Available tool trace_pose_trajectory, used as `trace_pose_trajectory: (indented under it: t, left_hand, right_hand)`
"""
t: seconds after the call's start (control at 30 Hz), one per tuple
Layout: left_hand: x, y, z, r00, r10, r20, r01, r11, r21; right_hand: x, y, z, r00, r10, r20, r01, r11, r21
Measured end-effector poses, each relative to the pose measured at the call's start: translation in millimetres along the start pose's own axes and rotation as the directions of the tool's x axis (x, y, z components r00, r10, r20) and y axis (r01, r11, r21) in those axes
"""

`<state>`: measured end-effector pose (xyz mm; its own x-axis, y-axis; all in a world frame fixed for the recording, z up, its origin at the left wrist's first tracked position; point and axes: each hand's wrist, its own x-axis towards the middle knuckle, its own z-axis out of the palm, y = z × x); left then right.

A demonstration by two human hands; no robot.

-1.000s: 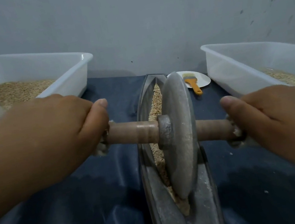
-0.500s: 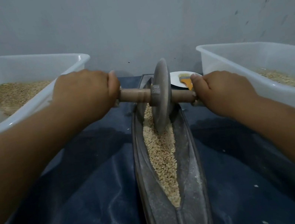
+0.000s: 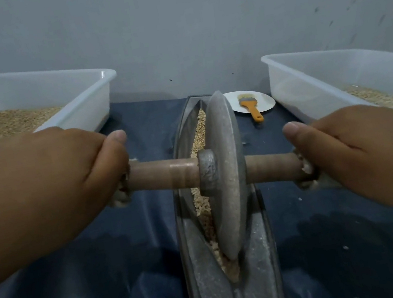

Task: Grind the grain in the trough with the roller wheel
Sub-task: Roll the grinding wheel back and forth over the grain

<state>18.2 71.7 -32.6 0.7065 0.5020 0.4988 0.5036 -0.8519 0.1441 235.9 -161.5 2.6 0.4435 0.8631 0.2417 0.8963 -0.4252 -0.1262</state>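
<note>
A grey metal boat-shaped trough (image 3: 200,273) lies lengthwise on the dark blue cloth, with pale grain (image 3: 198,143) along its groove. The grey roller wheel (image 3: 225,175) stands upright in the near half of the trough on a wooden axle (image 3: 163,174). My left hand (image 3: 48,184) grips the axle's left end. My right hand (image 3: 361,147) grips the right end, thumb along the top. The wheel hides the grain under it.
A white tub (image 3: 72,99) with grain stands at the left, another white tub (image 3: 307,73) with some grain at the right. Behind the trough a white plate (image 3: 265,101) holds an orange-handled brush (image 3: 251,108). A grey wall closes the back.
The wheel has rolled from the trough's far end back toward me to the near half, both hands coming along with the axle.
</note>
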Motion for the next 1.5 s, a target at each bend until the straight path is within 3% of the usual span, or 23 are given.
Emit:
trace_pose_trajectory:
  t: [0.07, 0.17, 0.23, 0.43, 0.5, 0.6, 0.67, 0.8, 0.9, 0.97, 1.03, 1.1, 1.2, 1.23, 1.3, 1.37, 1.43, 1.5]
  left_hand:
    - [5, 6, 4, 0.997, 0.076, -0.029, -0.075, 0.997, 0.013]
    - [21, 11, 8, 0.934, 0.351, -0.075, -0.311, 0.895, 0.320]
    - [38, 10, 13, 0.935, 0.354, -0.032, -0.290, 0.813, 0.505]
    - [70, 13, 28, 0.945, 0.325, 0.017, -0.247, 0.684, 0.686]
    - [60, 12, 17, 0.936, 0.342, 0.085, -0.307, 0.674, 0.671]
    - [32, 13, 9, 0.922, 0.388, -0.017, -0.348, 0.845, 0.407]
    - [16, 9, 6, 0.978, 0.184, -0.099, -0.167, 0.973, 0.159]
    - [-4, -3, -1, 0.997, 0.041, -0.072, -0.040, 0.999, 0.012]
    - [1, -2, 1, 0.990, 0.087, -0.112, -0.081, 0.995, 0.053]
    - [13, 4, 4, 0.954, 0.273, -0.121, -0.241, 0.943, 0.231]
    - [28, 7, 11, 0.923, 0.384, -0.008, -0.348, 0.846, 0.404]
    - [46, 8, 15, 0.947, 0.313, 0.066, -0.305, 0.818, 0.488]
    - [68, 13, 25, 0.967, 0.250, -0.048, -0.168, 0.768, 0.618]
    - [71, 14, 25, 0.970, 0.242, -0.021, -0.170, 0.736, 0.655]
    - [69, 16, 21, 0.972, 0.232, 0.028, -0.198, 0.754, 0.626]
    - [52, 17, 14, 0.965, 0.263, -0.011, -0.223, 0.839, 0.497]
    - [35, 15, 5, 0.982, 0.172, -0.082, -0.138, 0.938, 0.317]
    - [18, 13, -4, 0.995, 0.084, -0.061, -0.072, 0.982, 0.177]
  right_hand:
    - [12, 2, 7, 1.000, 0.016, 0.004, -0.016, 1.000, -0.002]
    - [41, 10, 26, 0.995, 0.058, -0.075, -0.060, 0.998, -0.017]
    - [62, 16, 37, 0.986, 0.089, -0.141, -0.093, 0.995, -0.021]
    - [87, 22, 40, 0.981, 0.098, -0.170, -0.100, 0.995, -0.003]
    - [76, 20, 36, 0.985, 0.097, -0.141, -0.099, 0.995, -0.009]
    - [43, 12, 26, 0.994, 0.062, -0.094, -0.067, 0.997, -0.043]
    - [17, 4, 15, 0.997, 0.028, -0.075, -0.032, 0.998, -0.053]
    - [-8, -7, -6, 0.999, 0.033, -0.026, -0.034, 0.999, -0.034]
    - [4, -3, 0, 0.998, 0.055, -0.010, -0.055, 0.998, -0.027]
    - [22, 2, 14, 0.995, 0.061, -0.084, -0.066, 0.996, -0.067]
    - [45, 10, 28, 0.984, 0.075, -0.161, -0.090, 0.992, -0.091]
    - [67, 16, 38, 0.974, 0.113, -0.195, -0.130, 0.989, -0.075]
    - [86, 24, 43, 0.970, 0.174, -0.167, -0.176, 0.984, 0.005]
    - [87, 24, 42, 0.971, 0.182, -0.155, -0.181, 0.983, 0.021]
    - [79, 23, 40, 0.976, 0.175, -0.130, -0.171, 0.984, 0.044]
    - [60, 20, 35, 0.985, 0.146, -0.092, -0.141, 0.989, 0.053]
    - [37, 18, 26, 0.993, 0.116, -0.028, -0.114, 0.991, 0.064]
    - [14, 16, 16, 0.995, 0.092, 0.029, -0.094, 0.994, 0.064]
